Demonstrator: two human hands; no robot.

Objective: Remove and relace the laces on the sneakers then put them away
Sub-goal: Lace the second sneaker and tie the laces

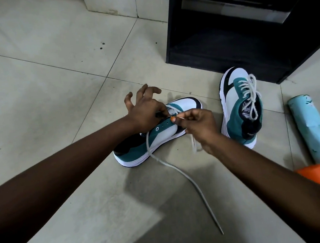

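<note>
A teal, white and black sneaker (138,148) lies on the tiled floor in the middle, its toe pointing away to the right. My left hand (146,108) pinches its eyelet edge with thumb and forefinger, the other fingers spread. My right hand (196,126) pinches the white lace (179,170) just above the eyelets. The lace's other end trails loose across the floor toward me. A second sneaker (240,106), fully laced and tied, stands to the right.
A black cabinet (225,38) with open shelves stands behind the sneakers. A light blue cylinder (314,127) lies on the floor at the right, with an orange object (318,177) below it. A white base (125,2) runs along the back.
</note>
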